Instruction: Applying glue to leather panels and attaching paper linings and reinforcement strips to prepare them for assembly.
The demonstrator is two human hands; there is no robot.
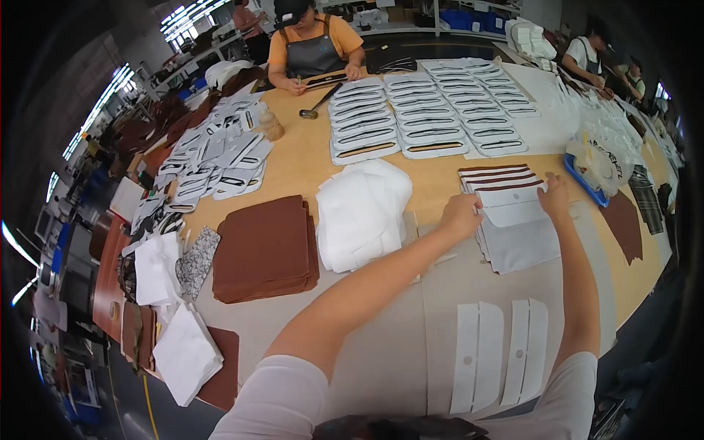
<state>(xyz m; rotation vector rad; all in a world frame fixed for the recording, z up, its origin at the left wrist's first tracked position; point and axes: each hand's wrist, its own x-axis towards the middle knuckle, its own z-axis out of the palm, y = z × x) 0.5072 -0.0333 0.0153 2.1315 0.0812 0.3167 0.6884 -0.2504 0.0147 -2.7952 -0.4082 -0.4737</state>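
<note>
The left hand (pixel 462 218) and right hand (pixel 555 196) each seem to pinch a side edge of the pale panel (pixel 511 211), right of centre in the frame, where light, even tension should prevent creases. Its edges are best kept square to the grey-white pieces (pixel 524 249) just below and the maroon-striped pieces (pixel 499 177) just above, flat on the table (pixel 301 158)

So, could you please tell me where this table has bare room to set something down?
Bare cardboard shows between the left arm and the white strips, and bare wood between the brown stack and the hammer. It is crowded along the left edge, with cut pieces and white cloths, and between the left hand and right hand, where grey sheets lie.
</note>
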